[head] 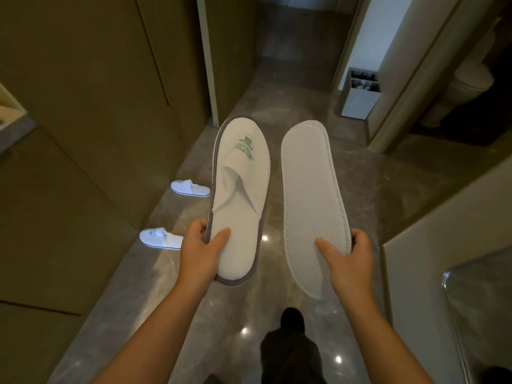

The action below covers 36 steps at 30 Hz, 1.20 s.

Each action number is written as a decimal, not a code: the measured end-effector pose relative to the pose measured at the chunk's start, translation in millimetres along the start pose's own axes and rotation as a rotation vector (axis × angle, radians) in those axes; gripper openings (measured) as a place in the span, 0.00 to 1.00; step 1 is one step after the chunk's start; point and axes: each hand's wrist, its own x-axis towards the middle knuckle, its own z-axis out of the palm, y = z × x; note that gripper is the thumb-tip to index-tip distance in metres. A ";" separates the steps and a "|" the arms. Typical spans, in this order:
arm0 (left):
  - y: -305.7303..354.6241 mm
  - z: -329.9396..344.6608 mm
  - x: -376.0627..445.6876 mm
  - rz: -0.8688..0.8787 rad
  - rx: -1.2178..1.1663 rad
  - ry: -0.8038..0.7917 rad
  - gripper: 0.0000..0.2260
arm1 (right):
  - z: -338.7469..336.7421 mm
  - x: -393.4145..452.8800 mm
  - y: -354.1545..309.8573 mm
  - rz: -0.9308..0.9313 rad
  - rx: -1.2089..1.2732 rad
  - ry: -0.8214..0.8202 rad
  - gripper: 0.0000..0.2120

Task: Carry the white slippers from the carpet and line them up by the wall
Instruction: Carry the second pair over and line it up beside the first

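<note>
The person holds one white slipper in each hand above a glossy grey stone floor (pixel 368 189). The left hand (pixel 199 252) pinches the heel end of the left slipper (pixel 239 195), thumb on the insole and fingers under the grey-trimmed edge; it faces up, its green logo on the toe cover pointing away. The right hand (pixel 347 257) grips the heel end of the right slipper (pixel 314 200), which is turned over so that its ribbed white sole shows. The two held slippers lie side by side, apart. Two more white slippers (pixel 190 188) (pixel 161 238) rest on the floor at the left, just beside the brown panelled wall (pixel 83 120). A pale bin (pixel 360 94) stands by the far right doorway.
</note>
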 end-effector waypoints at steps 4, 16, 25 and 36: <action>14.3 56.7 59.2 -0.020 -0.007 0.147 0.10 | 17.4 106.4 1.7 -0.026 -0.041 -0.143 0.15; 19.7 98.0 218.6 -0.235 -0.027 0.527 0.07 | 155.3 324.7 -10.3 0.038 -0.156 -0.485 0.16; 11.9 99.3 420.7 -0.392 0.016 0.604 0.05 | 330.4 471.2 -17.5 0.033 -0.262 -0.660 0.15; -76.7 140.6 584.3 -0.595 0.005 0.637 0.04 | 485.2 584.5 95.9 0.128 -0.432 -0.837 0.09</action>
